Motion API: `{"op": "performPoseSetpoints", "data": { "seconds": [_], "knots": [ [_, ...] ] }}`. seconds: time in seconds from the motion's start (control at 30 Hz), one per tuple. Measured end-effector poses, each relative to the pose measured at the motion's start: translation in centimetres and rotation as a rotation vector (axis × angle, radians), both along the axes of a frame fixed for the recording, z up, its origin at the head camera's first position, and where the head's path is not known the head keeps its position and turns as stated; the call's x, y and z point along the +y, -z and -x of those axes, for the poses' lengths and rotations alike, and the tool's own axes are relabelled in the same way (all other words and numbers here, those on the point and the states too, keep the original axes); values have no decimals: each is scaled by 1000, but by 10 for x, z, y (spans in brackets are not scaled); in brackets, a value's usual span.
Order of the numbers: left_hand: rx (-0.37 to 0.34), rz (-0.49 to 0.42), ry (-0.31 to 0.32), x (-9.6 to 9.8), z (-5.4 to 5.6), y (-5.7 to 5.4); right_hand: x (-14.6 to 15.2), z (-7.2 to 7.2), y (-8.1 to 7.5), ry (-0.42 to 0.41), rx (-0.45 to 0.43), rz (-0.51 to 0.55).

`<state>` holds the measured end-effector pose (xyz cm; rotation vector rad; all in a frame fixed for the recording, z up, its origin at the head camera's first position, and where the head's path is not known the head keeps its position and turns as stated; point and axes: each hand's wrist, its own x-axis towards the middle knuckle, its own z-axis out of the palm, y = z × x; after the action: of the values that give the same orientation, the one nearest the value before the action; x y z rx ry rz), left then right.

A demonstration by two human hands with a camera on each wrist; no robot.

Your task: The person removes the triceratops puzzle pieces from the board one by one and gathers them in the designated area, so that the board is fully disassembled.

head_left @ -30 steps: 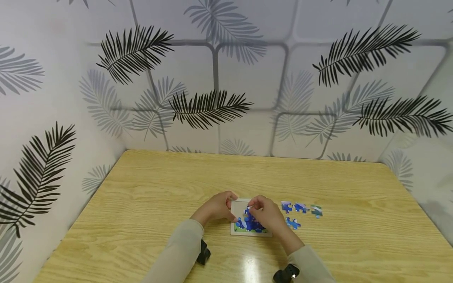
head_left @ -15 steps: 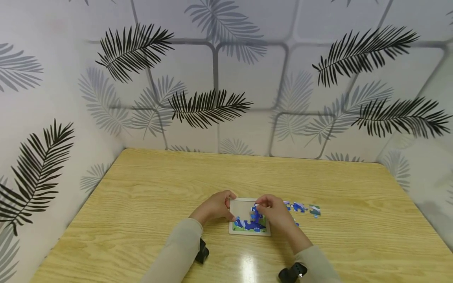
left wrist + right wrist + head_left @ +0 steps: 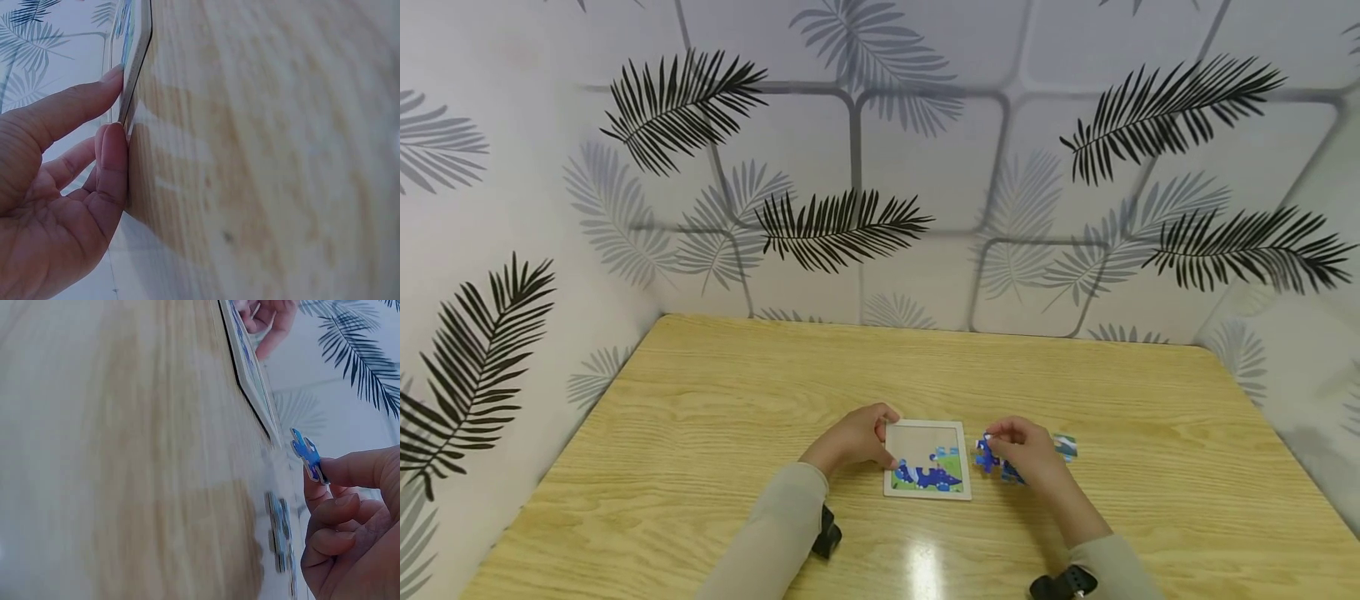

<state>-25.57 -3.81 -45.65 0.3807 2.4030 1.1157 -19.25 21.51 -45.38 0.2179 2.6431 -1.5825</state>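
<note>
A square puzzle tray (image 3: 925, 423) with a pale rim lies on the table, joined pieces (image 3: 934, 479) of a blue and green picture filling its lower part. My left hand (image 3: 853, 435) grips the tray's left edge, thumb at the rim and fingertips against the side, as the left wrist view also shows on the tray (image 3: 142, 47). Just right of the tray, my right hand (image 3: 1033, 452) pinches a blue puzzle piece (image 3: 307, 456) between thumb and forefinger. In the right wrist view this piece is held up off the table, the other fingers curled beneath.
Loose puzzle pieces (image 3: 1066, 446) lie right of the tray, partly hidden by my right hand; the right wrist view shows several such pieces (image 3: 279, 531) flat on the wood. The wooden table (image 3: 737, 392) runs back to a leaf-patterned wall (image 3: 925, 275).
My right hand has lifted the blue puzzle piece out of the tray and carried it right, past the rim. Bare tray bottom shows where it was. My left hand keeps its grip.
</note>
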Motion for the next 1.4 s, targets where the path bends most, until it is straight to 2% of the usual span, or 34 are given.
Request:
{"op": "performPoseSetpoints", "data": {
  "seconds": [0.2,0.63,1.4],
  "knots": [
    [0,0,-2,0,0,-2,25,-6,2,14,-13,13],
    [-2,2,1,-1,-2,-3,72,-20,4,68,-48,-64],
    [9,-14,6,-1,-3,-3,73,-22,4,28,-20,-243]
  ]
}}
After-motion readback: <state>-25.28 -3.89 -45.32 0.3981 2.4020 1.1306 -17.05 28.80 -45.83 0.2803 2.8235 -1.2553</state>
